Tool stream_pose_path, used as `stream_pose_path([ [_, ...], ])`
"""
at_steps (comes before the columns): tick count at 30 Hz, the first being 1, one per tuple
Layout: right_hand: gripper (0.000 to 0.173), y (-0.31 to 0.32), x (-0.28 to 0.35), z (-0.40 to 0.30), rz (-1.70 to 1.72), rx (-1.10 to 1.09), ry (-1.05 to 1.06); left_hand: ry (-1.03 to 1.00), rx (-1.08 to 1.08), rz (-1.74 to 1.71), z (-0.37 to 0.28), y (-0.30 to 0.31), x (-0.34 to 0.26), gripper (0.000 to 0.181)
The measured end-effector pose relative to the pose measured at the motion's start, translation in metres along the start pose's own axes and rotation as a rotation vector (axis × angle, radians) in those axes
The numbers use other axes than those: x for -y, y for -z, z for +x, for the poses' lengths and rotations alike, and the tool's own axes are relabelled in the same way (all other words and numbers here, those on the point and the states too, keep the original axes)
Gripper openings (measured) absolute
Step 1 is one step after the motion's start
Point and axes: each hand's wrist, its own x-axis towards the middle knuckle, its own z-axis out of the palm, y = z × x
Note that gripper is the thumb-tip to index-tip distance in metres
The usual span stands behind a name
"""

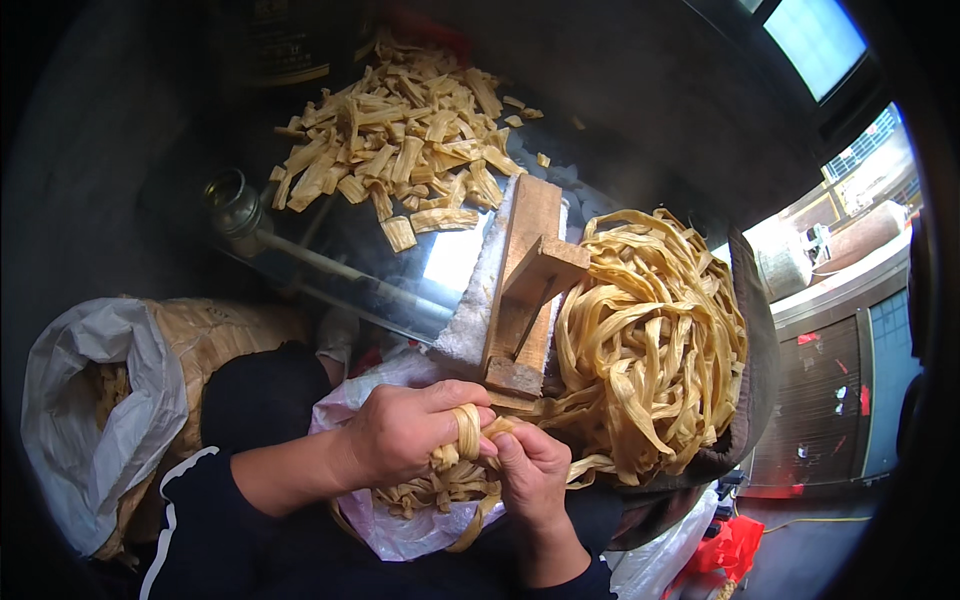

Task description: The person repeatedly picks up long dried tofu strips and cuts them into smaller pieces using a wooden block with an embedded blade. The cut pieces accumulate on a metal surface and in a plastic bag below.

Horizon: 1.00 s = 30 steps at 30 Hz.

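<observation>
My left hand (409,435) grips a folded bundle of flat, yellowish strips (466,433), one strip wrapped around it. The thumb and fingers of my right hand (534,465) pinch the same bundle at its right side. The strip material cannot be told for certain. Both hands are above an open white-pink woven plastic sack (397,536) in my lap, with more strip pieces (442,487) inside. Just beyond the hands stands a wooden frame (517,300) with a slanting thin metal piece, on a white cloth (472,322).
A large heap of long strips (652,345) lies right, in a dark cloth-lined holder (757,337). Short cut pieces (405,135) are piled on the glossy tabletop (375,262). At left stands an open lined sack (150,360); red plastic (731,544) lies lower right.
</observation>
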Motion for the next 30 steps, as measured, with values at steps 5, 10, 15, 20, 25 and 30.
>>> stream_pose_path([
  [5,0.014,0.001,0.011,0.011,-0.756,0.191,0.405,0.173,0.311,0.042,0.000,0.007,-0.008,0.019],
  [10,0.020,0.001,0.003,0.003,-0.751,0.160,0.221,0.073,0.299,0.070,-0.003,0.004,-0.006,0.017],
  [15,0.039,0.015,0.006,-0.003,-0.008,0.300,-0.314,0.108,0.061,-0.409,0.009,0.014,-0.001,0.012],
  [20,0.046,0.017,0.008,-0.002,0.335,0.355,-0.385,0.270,-0.062,-0.511,0.014,0.033,-0.001,0.013],
  [25,0.038,0.020,0.006,0.001,0.343,0.307,-0.453,0.761,0.145,-0.804,0.010,0.033,0.002,0.017],
  [30,0.027,0.008,0.013,0.000,0.220,0.199,-0.459,0.765,0.281,-1.065,0.000,0.015,0.001,0.018],
])
